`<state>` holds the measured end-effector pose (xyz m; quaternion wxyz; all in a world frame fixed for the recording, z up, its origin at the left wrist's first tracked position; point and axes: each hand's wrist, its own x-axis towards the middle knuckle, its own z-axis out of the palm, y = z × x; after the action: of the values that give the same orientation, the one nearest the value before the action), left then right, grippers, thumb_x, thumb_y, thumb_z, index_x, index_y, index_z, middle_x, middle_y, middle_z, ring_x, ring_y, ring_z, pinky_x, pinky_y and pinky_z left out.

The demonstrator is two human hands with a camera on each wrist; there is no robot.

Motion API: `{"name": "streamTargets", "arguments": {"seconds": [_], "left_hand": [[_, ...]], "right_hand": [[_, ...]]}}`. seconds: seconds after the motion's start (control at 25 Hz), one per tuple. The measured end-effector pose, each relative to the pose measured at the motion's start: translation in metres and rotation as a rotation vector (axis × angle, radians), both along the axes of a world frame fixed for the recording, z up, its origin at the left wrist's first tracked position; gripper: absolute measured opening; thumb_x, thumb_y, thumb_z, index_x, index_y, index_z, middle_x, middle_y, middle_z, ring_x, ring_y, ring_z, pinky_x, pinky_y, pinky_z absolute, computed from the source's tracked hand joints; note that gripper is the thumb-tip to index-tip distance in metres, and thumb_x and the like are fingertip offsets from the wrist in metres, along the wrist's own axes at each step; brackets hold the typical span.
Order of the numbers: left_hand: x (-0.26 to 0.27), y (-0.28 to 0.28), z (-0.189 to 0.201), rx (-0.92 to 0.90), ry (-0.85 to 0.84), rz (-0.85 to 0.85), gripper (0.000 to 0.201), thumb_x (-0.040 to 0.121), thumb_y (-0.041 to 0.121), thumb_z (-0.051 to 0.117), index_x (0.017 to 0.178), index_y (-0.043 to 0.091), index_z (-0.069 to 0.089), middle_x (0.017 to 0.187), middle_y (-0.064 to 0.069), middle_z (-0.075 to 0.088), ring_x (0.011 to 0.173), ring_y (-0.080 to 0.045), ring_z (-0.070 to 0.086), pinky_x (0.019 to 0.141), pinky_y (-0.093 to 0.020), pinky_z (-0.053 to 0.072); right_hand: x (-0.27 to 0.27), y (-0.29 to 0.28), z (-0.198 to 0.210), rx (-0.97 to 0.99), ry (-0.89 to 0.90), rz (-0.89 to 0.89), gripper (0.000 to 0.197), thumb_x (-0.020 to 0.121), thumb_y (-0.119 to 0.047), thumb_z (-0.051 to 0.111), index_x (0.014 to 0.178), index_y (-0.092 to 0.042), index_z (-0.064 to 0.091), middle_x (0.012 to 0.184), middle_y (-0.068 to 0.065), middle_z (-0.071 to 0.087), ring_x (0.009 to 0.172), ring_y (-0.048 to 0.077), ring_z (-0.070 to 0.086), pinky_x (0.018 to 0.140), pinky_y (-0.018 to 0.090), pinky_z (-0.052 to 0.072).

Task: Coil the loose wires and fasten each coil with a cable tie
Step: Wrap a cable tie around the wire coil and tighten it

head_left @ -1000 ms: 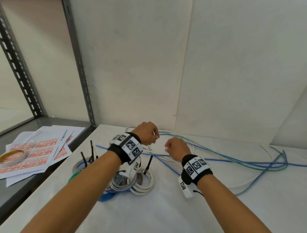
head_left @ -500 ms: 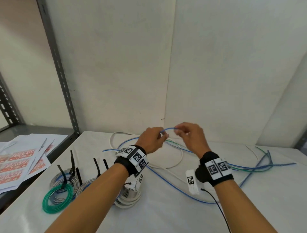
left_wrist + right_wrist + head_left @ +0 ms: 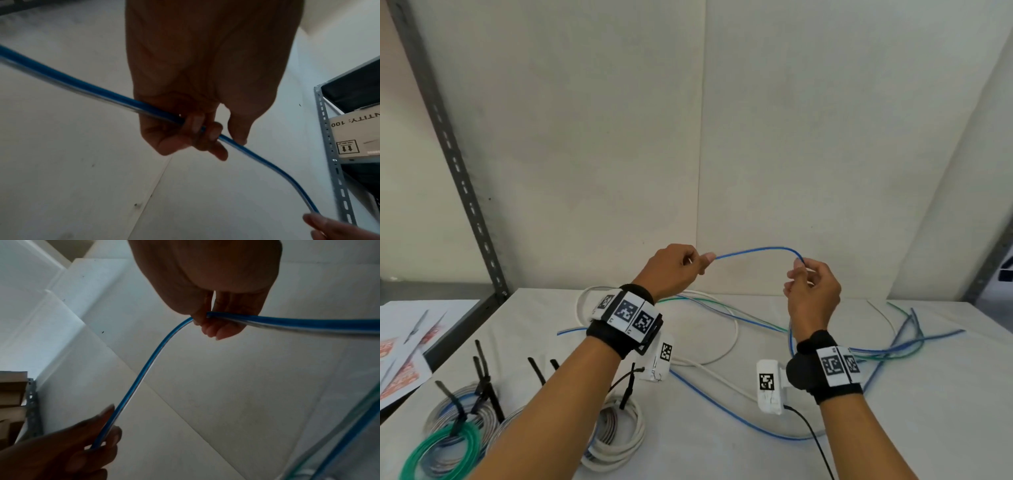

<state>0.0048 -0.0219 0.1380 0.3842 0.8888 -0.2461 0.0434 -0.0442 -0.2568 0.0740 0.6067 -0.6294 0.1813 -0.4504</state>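
A blue wire [image 3: 756,249] arches in the air between my two raised hands. My left hand [image 3: 690,262] pinches it near one end, and in the left wrist view the fingers [image 3: 197,129] curl round the blue wire [image 3: 102,92]. My right hand [image 3: 803,274] pinches the same wire further along; the right wrist view shows the blue wire [image 3: 144,369] leaving the fingers [image 3: 213,327]. The rest trails down onto the white table [image 3: 722,455]. Loose white, green and blue wires [image 3: 887,349] lie behind. Tied coils [image 3: 616,435] with black cable ties [image 3: 482,377] sit at the front left.
A grey metal shelf upright [image 3: 452,164] stands at the left, with printed sheets [image 3: 404,359] on the shelf beside the table. A black cord [image 3: 811,442] runs from my right wrist camera. The white wall [image 3: 722,120] is close behind.
Both hands have risen from the table and drawn apart, stretching a length of blue wire between them. My view has swung to the right and up.
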Motion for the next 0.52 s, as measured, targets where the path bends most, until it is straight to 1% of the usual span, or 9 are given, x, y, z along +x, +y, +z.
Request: {"name": "streamTargets", "arguments": {"seconds": [0.08,0.12,0.2,0.24,0.28,0.36,0.4,0.44,0.52], "left_hand": [[0.005,0.001,-0.002,0.096,-0.031,0.077,0.045,0.096,0.061,0.051,0.079,0.022,0.065,0.067,0.009,0.054,0.067,-0.015,0.052,0.064,-0.031,0.038],[0.006,0.001,-0.004,0.153,-0.094,0.127,0.045,0.096,0.062,0.050,0.079,0.023,0.063,0.069,0.008,0.055,0.069,-0.017,0.054,0.066,-0.032,0.040],[0.004,-0.005,-0.011,0.142,-0.183,0.136,0.047,0.099,0.058,0.049,0.080,0.018,0.062,0.068,0.006,0.053,0.067,-0.019,0.053,0.064,-0.033,0.041],[0.004,-0.009,-0.015,-0.010,-0.143,0.114,0.048,0.101,0.053,0.048,0.078,0.012,0.059,0.063,0.005,0.049,0.061,-0.018,0.048,0.060,-0.032,0.039],[0.004,-0.013,-0.020,-0.281,-0.019,0.094,0.048,0.103,0.047,0.049,0.074,0.010,0.054,0.060,0.003,0.043,0.055,-0.017,0.041,0.055,-0.029,0.036],[0.005,-0.019,-0.024,-0.940,0.380,0.058,0.043,0.105,0.039,0.051,0.070,0.014,0.044,0.060,0.002,0.028,0.047,-0.012,0.027,0.046,-0.023,0.028],[0.007,-0.021,-0.025,-1.178,0.544,0.042,0.041,0.105,0.036,0.051,0.070,0.017,0.043,0.059,0.003,0.024,0.045,-0.010,0.023,0.044,-0.022,0.025],[0.008,-0.023,-0.028,-1.324,0.628,0.043,0.041,0.106,0.034,0.050,0.069,0.018,0.042,0.059,0.004,0.021,0.044,-0.009,0.021,0.043,-0.021,0.023],[0.012,-0.025,-0.032,-1.484,0.657,0.061,0.042,0.106,0.033,0.048,0.068,0.018,0.040,0.058,0.004,0.019,0.043,-0.009,0.020,0.043,-0.021,0.024]], "right_hand": [[0.001,-0.002,-0.009,0.015,0.034,-0.017,0.008,0.100,-0.020,0.063,0.098,-0.013,0.065,0.077,0.005,0.069,0.059,0.022,0.062,0.071,0.046,0.061],[0.000,-0.001,-0.013,-0.049,0.058,-0.023,0.008,0.100,-0.020,0.063,0.098,-0.013,0.066,0.079,0.003,0.069,0.064,0.023,0.065,0.072,0.042,0.060],[-0.003,0.008,-0.016,-0.236,0.121,0.021,0.009,0.099,-0.019,0.063,0.104,-0.013,0.067,0.086,0.001,0.070,0.079,0.020,0.068,0.072,0.020,0.052],[-0.004,0.013,-0.015,-0.290,0.134,0.076,0.011,0.099,-0.018,0.063,0.108,-0.013,0.068,0.088,0.000,0.070,0.081,0.018,0.067,0.070,0.013,0.048],[-0.005,0.018,-0.017,-0.301,0.116,0.151,0.014,0.100,-0.018,0.062,0.111,-0.013,0.068,0.087,0.000,0.070,0.079,0.016,0.067,0.070,0.013,0.048],[-0.008,0.030,-0.017,-0.256,0.054,0.290,0.015,0.103,-0.017,0.057,0.110,-0.013,0.069,0.081,0.001,0.069,0.069,0.013,0.064,0.070,0.024,0.053],[-0.011,0.036,-0.016,-0.229,0.032,0.337,0.015,0.103,-0.017,0.056,0.109,-0.014,0.069,0.080,0.001,0.068,0.067,0.011,0.061,0.069,0.027,0.053],[-0.013,0.042,-0.015,-0.209,0.028,0.386,0.014,0.103,-0.018,0.057,0.110,-0.015,0.069,0.081,0.001,0.068,0.068,0.008,0.060,0.069,0.026,0.051],[-0.021,0.055,-0.011,-0.141,0.031,0.530,0.019,0.098,-0.024,0.064,0.115,-0.016,0.066,0.087,0.003,0.070,0.072,0.002,0.061,0.069,0.019,0.049]]}}
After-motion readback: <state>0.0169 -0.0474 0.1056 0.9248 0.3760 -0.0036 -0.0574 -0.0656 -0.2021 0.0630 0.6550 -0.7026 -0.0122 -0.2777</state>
